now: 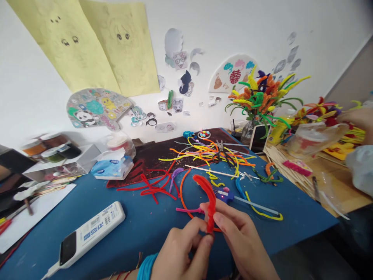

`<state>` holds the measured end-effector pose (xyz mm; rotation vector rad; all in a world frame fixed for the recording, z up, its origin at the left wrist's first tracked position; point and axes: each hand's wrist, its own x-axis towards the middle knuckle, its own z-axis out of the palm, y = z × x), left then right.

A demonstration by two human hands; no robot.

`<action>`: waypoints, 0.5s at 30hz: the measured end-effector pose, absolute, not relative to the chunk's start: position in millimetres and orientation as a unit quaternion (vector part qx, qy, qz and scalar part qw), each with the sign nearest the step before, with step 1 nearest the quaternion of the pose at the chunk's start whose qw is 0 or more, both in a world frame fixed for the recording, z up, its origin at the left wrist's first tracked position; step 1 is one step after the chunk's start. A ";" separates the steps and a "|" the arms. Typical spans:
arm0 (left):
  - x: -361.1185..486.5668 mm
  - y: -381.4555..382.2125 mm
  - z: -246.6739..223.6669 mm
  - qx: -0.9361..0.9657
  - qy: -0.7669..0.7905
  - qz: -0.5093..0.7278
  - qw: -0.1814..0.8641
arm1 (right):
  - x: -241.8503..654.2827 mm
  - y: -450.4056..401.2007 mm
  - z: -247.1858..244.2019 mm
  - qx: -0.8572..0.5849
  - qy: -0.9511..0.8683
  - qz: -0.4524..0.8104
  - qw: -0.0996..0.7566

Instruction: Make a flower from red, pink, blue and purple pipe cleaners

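1. From where I stood in the room, a person sat at a blue-covered bench (140,233), both bare hands low at its near edge, around 6 o'clock.
2. The work in hand was bending a red pipe cleaner (208,202), which rose between the hands in a tight arch curving toward 11 o'clock.
3. The left hand (180,252), with a teal cuff (146,266) at the wrist, had its fingers (201,244) together in a pinch on the stem's lower part.
4. The right hand (241,241) had its fingers (218,217) clamped on the same stem from the other side. The lower end was hidden behind them.
5. Just beyond the hands, a pink pipe cleaner (186,210) and an orange one (181,190) lay around 11 o'clock, with a small blue tool showing a red light (224,196) near 12 o'clock.
6. Farther out at 12 o'clock, yellow and orange pipe cleaners (204,153) lay heaped around a pair of pliers (222,151).
7. A glass vase (246,132) of pipe-cleaner flowers (259,93) stood at 1 o'clock, a tissue packet (112,167) sat at 10 o'clock, and a white handheld device (90,233) lay at 9 o'clock.
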<state>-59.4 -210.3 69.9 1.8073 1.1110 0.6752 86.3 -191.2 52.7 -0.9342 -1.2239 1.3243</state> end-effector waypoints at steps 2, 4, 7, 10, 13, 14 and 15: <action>-59.4 -210.3 68.9 0.726 0.448 0.274 0.444 | 86.3 -190.5 51.3 -0.394 -0.516 0.552 0.524; -59.1 -209.8 68.7 0.727 0.446 0.280 0.442 | 85.8 -190.4 51.9 -0.394 -0.512 0.554 0.525; -58.5 -209.2 70.4 0.730 0.444 0.284 0.436 | 85.2 -190.1 54.4 -0.381 -0.492 0.577 0.528; -58.6 -209.7 72.6 0.728 0.447 0.275 0.441 | 85.0 -189.4 55.0 -0.366 -0.470 0.610 0.522; -59.2 -210.6 73.3 0.719 0.446 0.275 0.457 | 85.5 -189.2 53.9 -0.357 -0.471 0.611 0.527; -59.1 -210.7 73.5 0.714 0.445 0.277 0.464 | 85.7 -189.4 53.6 -0.351 -0.483 0.606 0.526; -58.8 -210.7 73.8 0.707 0.448 0.279 0.471 | 86.0 -189.7 53.6 -0.346 -0.499 0.600 0.521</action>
